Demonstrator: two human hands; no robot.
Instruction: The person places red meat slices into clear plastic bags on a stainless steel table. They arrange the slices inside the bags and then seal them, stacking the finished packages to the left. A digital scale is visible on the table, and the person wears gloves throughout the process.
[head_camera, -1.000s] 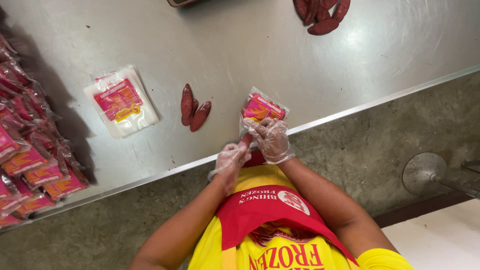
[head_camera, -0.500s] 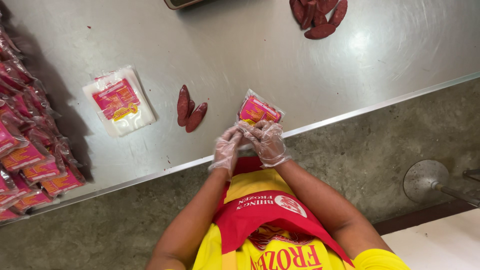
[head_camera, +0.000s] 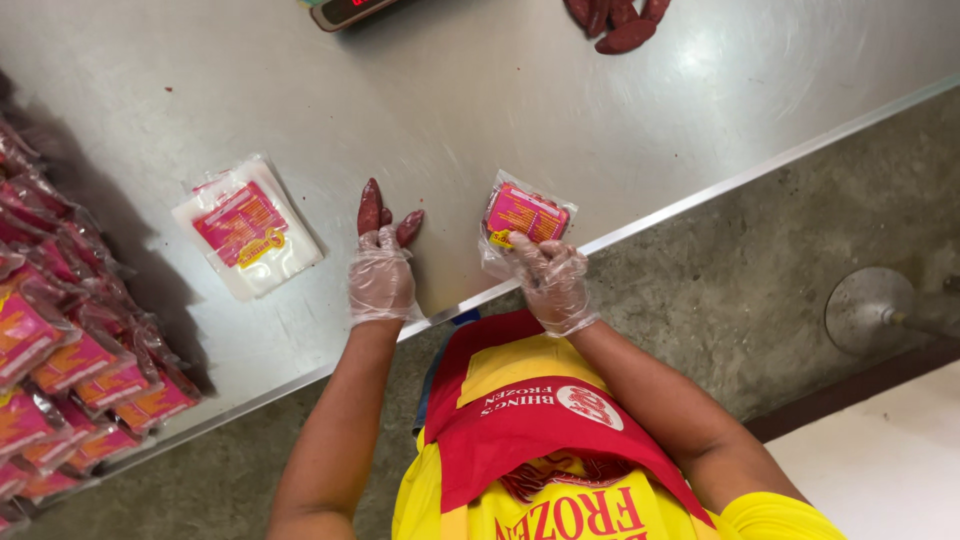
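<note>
The left hand, gloved in clear plastic, is reaching onto the steel table and its fingertips are closing on the dark red sausages, a small cluster lying near the table's near edge, roughly in the middle of the view; the fingers are resting on the near ends of the pieces, though whether they are actually pinched is hard to tell from here. Just to the right, the right hand, gloved the same way, is gripping the small clear bag with its pink and yellow label, fingers curled round the bag's near end and holding it up just above the table edge, something dark red showing inside it. Further left, a flat stack of empty bags with the same pink label is lying on the table, well apart from both hands. Along the far left edge, a big pile of filled packs is spreading down the table side, pink labels overlapping. At the far side of the table, up at the top right, more loose sausages are sitting in a heap, and a corner of a scale is peeking in beside them. Below the table, the person's red and yellow apron is filling the near view.
</note>
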